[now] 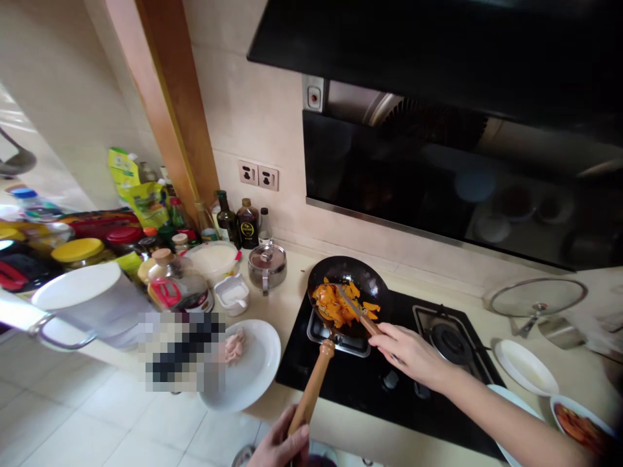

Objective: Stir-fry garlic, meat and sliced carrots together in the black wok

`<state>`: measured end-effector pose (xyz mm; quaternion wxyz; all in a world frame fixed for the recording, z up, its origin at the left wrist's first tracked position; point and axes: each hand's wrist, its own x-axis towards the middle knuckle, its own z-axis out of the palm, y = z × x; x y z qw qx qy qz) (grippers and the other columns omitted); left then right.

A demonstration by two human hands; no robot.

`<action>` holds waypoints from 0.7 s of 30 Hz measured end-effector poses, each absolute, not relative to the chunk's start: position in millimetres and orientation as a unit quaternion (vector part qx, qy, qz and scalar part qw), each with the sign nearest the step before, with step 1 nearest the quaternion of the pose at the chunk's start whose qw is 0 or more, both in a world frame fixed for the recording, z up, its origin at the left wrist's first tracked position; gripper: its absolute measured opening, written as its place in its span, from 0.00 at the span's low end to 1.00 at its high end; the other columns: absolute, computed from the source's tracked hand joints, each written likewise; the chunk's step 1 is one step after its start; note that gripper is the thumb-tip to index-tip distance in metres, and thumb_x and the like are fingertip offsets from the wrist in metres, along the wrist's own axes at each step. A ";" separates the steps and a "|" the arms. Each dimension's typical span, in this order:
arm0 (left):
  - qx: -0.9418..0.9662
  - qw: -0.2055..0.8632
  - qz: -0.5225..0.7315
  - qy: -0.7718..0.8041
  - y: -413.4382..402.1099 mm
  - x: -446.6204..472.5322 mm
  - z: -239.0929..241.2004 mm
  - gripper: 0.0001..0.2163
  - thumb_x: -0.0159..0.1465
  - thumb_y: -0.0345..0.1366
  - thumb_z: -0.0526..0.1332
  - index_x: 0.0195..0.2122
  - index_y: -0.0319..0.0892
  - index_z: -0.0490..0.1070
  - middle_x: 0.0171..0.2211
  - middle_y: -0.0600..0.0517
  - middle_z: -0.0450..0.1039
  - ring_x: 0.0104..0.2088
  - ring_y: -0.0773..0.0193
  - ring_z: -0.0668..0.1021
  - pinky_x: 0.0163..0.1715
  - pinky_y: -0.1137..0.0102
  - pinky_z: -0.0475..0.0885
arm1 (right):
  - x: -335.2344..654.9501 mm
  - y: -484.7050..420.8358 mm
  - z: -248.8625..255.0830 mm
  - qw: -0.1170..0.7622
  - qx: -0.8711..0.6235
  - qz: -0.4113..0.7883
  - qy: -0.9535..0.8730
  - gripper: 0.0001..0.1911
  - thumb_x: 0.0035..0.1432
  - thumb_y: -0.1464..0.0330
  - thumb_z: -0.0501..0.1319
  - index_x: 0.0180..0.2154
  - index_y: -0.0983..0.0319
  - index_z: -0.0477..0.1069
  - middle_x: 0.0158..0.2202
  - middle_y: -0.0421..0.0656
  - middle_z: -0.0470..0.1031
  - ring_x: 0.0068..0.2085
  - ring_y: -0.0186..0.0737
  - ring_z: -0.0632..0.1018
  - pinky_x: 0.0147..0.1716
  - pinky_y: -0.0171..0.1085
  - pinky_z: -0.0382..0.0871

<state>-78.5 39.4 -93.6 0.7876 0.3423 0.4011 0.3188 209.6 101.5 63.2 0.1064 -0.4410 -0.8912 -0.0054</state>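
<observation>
My left hand (285, 441) is wrapped round the wooden handle of a black wok (377, 288), which sits on the left burner. Orange slices of food (335, 306) lie in the wok, heaped towards its left side. With my right hand (406, 353) I grip the wooden handle of a spatula (351, 299). Its metal blade reaches down among the orange slices, so the tip is partly hidden. Left of the stove stands a white plate (263, 363) with a small pile of pale pink meat (235, 347).
A second burner (450, 342) is on the right of the black hob. Beyond it are a glass lid (538, 298), a white oval dish (525, 368) and a dish of reddish food (581, 425). Bottles, jars and a glass pot (267, 266) crowd the left counter. A range hood (438, 58) hangs above.
</observation>
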 end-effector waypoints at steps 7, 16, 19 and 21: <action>0.357 0.788 0.310 0.394 39.3 -79.3 -84.7 0.22 0.52 0.50 0.66 0.40 0.40 0.66 0.21 0.57 0.68 0.20 0.70 0.69 0.22 0.73 0.58 | 196.2 30.9 164.9 0.071 -0.475 0.040 -0.876 0.14 0.57 0.72 0.55 0.42 0.52 0.73 0.37 0.42 0.74 0.31 0.37 0.76 0.28 0.33 0.69; 0.382 0.814 0.287 0.331 41.8 -86.1 -90.3 0.18 0.58 0.47 0.62 0.43 0.40 0.65 0.24 0.57 0.68 0.22 0.70 0.69 0.23 0.74 0.58 | 182.3 106.5 139.1 0.062 -0.596 -0.004 -0.800 0.12 0.58 0.69 0.54 0.37 0.55 0.75 0.32 0.40 0.77 0.29 0.36 0.76 0.29 0.34 0.66; 0.377 0.814 0.288 0.334 38.7 -90.5 -97.2 0.24 0.57 0.46 0.63 0.51 0.40 0.62 0.23 0.57 0.69 0.22 0.69 0.69 0.24 0.73 0.59 | 205.8 145.1 168.4 0.083 -0.692 0.013 -0.717 0.11 0.57 0.64 0.55 0.36 0.58 0.75 0.20 0.37 0.74 0.21 0.33 0.73 0.22 0.32 0.61; 0.369 0.817 0.277 0.345 37.5 -93.8 -102.9 0.28 0.55 0.46 0.65 0.54 0.40 0.61 0.22 0.57 0.69 0.23 0.67 0.70 0.25 0.72 0.61 | 213.3 165.2 186.2 0.092 -0.735 0.027 -0.671 0.11 0.55 0.66 0.55 0.34 0.62 0.75 0.16 0.37 0.72 0.19 0.31 0.72 0.22 0.31 0.60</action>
